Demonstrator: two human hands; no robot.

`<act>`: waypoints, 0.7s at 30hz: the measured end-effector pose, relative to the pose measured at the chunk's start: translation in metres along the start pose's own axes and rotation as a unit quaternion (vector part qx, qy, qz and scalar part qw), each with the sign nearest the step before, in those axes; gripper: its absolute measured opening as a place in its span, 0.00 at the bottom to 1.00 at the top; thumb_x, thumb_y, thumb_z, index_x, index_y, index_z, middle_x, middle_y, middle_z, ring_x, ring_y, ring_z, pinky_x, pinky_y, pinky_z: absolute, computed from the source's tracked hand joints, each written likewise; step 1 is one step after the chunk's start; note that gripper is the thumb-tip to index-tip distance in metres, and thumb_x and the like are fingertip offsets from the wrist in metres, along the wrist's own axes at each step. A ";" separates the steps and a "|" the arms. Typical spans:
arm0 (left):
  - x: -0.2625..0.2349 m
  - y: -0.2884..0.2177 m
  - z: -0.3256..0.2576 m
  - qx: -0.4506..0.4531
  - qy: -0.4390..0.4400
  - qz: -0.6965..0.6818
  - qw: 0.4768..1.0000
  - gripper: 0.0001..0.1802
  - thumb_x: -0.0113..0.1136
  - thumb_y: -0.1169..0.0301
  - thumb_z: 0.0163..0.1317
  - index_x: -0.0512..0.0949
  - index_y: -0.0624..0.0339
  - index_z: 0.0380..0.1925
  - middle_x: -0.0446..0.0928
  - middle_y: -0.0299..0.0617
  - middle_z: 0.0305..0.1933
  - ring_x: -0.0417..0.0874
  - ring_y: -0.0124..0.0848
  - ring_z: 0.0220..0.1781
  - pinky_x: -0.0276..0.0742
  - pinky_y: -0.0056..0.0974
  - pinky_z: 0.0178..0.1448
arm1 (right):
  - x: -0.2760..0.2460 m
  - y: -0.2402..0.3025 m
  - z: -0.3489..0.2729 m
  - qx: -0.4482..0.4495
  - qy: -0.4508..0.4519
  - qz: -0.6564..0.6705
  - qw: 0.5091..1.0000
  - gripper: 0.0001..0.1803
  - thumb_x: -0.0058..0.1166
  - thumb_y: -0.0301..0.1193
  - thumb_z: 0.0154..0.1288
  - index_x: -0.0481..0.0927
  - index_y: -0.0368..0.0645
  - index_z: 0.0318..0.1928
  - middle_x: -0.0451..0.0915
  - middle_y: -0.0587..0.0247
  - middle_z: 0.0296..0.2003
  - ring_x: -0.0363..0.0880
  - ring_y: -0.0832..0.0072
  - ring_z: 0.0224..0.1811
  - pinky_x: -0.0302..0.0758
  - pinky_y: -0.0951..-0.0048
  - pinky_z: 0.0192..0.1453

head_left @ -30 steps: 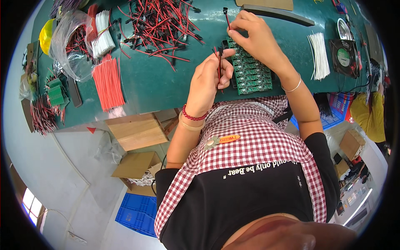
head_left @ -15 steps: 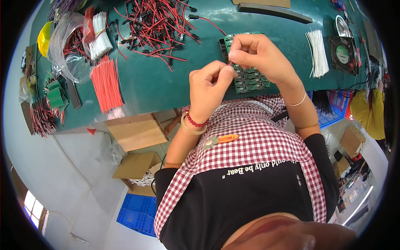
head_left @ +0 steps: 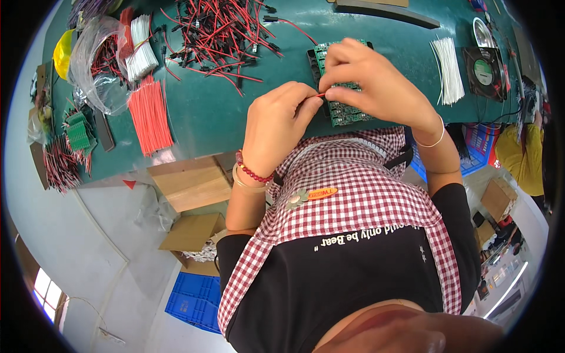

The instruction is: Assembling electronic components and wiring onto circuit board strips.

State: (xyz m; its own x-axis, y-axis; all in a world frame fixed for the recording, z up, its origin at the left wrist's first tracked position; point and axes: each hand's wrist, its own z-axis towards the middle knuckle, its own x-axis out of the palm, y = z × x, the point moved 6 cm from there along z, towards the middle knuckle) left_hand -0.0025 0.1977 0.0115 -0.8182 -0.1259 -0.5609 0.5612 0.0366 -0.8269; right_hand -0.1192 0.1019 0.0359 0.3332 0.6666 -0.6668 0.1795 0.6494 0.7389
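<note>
Currently, left hand (head_left: 275, 117) and right hand (head_left: 376, 85) pinch a red wire (head_left: 321, 95) near the left edge of the boards (head_left: 348, 115); wire handling appears underway, the next move calling for a steady pinch.

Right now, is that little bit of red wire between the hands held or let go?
Held: the red wire shows between the left hand and right hand, both pinching it.

One head-worn fisheye view looks steeply down — green table (head_left: 206, 120) along the top, left hand (head_left: 276, 120) and right hand (head_left: 376, 82) upper centre, torso (head_left: 353, 259) closest, lower centre.
</note>
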 end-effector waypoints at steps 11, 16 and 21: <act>-0.019 0.009 -0.009 -0.084 -0.014 -0.079 0.993 0.07 0.65 0.72 0.62 0.80 0.64 0.37 0.77 0.38 0.22 0.75 0.22 0.23 0.70 0.29 0.29 | 0.003 -0.007 0.006 0.082 0.038 0.108 0.990 0.04 0.58 0.24 0.58 0.79 0.34 0.33 0.74 0.57 0.28 0.76 0.60 0.29 0.72 0.65 0.33; -0.017 0.010 -0.011 -0.103 -0.053 -0.118 0.986 0.05 0.63 0.74 0.64 0.79 0.65 0.36 0.79 0.42 0.24 0.79 0.23 0.25 0.73 0.31 0.29 | 0.016 0.010 0.007 0.005 -0.033 0.072 0.997 0.04 0.58 0.25 0.59 0.79 0.37 0.34 0.75 0.55 0.29 0.77 0.59 0.30 0.74 0.63 0.34; -0.022 0.004 -0.011 -0.053 -0.092 -0.075 0.991 0.05 0.63 0.74 0.65 0.81 0.66 0.34 0.79 0.35 0.24 0.76 0.18 0.24 0.70 0.26 0.28 | 0.009 0.007 0.007 0.033 -0.077 0.114 0.990 0.06 0.58 0.25 0.62 0.80 0.35 0.36 0.79 0.60 0.30 0.80 0.70 0.30 0.76 0.70 0.35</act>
State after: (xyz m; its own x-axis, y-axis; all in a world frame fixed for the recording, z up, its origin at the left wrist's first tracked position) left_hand 0.0167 0.2118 0.0199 -0.8493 -0.3171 -0.4221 0.4105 0.1060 -0.9057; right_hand -0.1085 0.1104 0.0358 0.5088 0.7256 -0.4632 0.1417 0.4601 0.8765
